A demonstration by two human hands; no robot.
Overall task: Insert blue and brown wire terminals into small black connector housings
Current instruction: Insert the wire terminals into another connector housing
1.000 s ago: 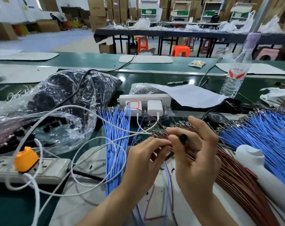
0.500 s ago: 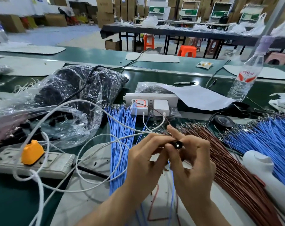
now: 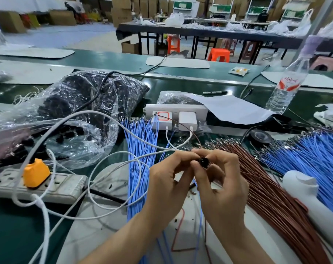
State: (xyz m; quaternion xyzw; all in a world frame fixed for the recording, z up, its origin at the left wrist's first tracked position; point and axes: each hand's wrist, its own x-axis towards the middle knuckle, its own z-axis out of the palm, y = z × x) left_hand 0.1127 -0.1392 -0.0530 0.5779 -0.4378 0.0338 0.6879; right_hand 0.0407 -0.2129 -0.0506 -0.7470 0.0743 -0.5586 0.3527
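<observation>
A power strip is set at left, a bag behind it. A wire bundle is laid at centre, chargers behind it, more wires to its right. A bottle is stood far right.

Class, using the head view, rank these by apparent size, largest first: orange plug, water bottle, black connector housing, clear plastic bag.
1. clear plastic bag
2. water bottle, bigger though farther back
3. orange plug
4. black connector housing, smallest despite being close, partly hidden by the right hand

Connector housing — mostly hidden by fingertips, detail too small.
</observation>
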